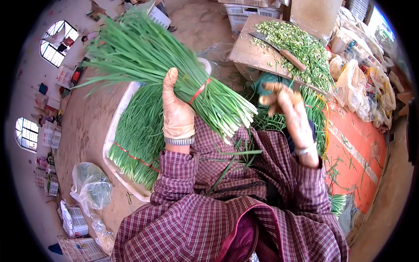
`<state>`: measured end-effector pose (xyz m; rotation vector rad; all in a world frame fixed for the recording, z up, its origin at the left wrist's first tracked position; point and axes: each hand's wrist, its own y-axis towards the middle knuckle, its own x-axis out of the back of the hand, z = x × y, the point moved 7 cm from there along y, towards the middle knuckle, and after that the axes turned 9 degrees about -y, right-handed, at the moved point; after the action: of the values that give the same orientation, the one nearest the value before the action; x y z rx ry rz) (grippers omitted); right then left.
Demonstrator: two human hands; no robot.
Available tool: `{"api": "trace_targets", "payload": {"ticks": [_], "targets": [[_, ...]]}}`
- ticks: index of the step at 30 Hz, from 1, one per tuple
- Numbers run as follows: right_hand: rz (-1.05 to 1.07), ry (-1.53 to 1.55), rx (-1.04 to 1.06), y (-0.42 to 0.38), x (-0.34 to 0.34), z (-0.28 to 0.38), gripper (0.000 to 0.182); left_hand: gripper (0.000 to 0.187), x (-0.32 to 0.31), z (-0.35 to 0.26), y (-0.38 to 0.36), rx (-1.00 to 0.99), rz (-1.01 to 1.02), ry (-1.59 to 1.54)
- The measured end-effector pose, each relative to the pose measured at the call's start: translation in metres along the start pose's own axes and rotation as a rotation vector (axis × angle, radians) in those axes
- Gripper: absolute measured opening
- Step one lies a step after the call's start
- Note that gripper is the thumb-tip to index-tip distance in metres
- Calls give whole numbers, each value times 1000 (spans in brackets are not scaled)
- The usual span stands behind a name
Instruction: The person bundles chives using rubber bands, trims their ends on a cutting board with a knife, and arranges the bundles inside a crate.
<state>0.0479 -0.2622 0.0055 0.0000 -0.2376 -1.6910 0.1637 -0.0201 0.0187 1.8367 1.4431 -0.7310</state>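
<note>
My left hand (178, 107), in a pale glove, grips a large bundle of green stalks (174, 65) with a red band round it. The leaves point to the upper left and the white cut ends to the lower right, above my lap. To the right of the bundle my right hand (283, 102), also gloved, is raised with its fingers apart and slightly blurred, holding nothing. Loose green leaves (231, 168) lie on my checked clothing. Beside my left forearm, a white crate (114, 118) holds more banded stalks (137, 131).
A knife (283, 54) lies on a wooden board (251, 51) among cut pieces at the upper right. Plastic bags (355, 89) are piled beyond it. An orange-red surface (355, 144) is at the right. A clear bag (91, 185) sits on the floor at the left.
</note>
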Motion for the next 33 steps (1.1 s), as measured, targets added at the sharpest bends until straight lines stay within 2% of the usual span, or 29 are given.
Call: {"api": "trace_targets", "payload": {"ticks": [2, 4, 6, 7, 8, 11, 14, 15, 20, 23, 27, 29, 30, 32, 33], "targets": [[-151, -356, 238, -18, -8, 21, 37, 56, -1, -4, -3, -26, -13, -29], [-238, -528, 400, -27, -20, 50, 26, 52, -1, -7, -3, -44, -52, -87], [-225, -603, 494, -29, -34, 58, 16, 50, -5, -9, -7, -78, -66, -66], [-225, -688, 635, -29, -45, 64, 9, 50, -8, -11, -8, -103, -59, -41], [-224, -640, 684, -26, -54, 70, 7, 49, -12, -12, -9, -127, -50, -17], [-227, -802, 608, -14, -78, 73, 16, 47, -17, -13, -13, -186, -51, 24], [-253, -822, 521, -2, -90, 70, 20, 43, -23, -15, -17, -245, -50, 53], [-285, -804, 577, 0, -92, 73, 21, 43, -24, -15, -19, -263, -44, 54], [-303, -792, 488, 12, -94, 71, 20, 42, -30, -14, -21, -281, -15, 31], [-229, -735, 497, 15, -95, 64, 16, 43, -23, -14, -19, -283, -11, 48], [-172, -909, 486, 11, -94, 54, 11, 45, -10, -18, -17, -318, -100, 81], [-124, -1086, 454, 1, -86, 40, 10, 47, -5, -24, -18, -244, -149, 50], [-99, -1148, 417, -5, -77, 25, 10, 47, -2, -28, -17, -244, -153, 50], [1, -1392, 183, -10, -59, -11, 11, 49, 5, -40, -15, -319, -167, 40], [-47, -1276, 243, -15, -53, -7, 11, 50, 4, -46, -17, -358, -182, 85]]}}
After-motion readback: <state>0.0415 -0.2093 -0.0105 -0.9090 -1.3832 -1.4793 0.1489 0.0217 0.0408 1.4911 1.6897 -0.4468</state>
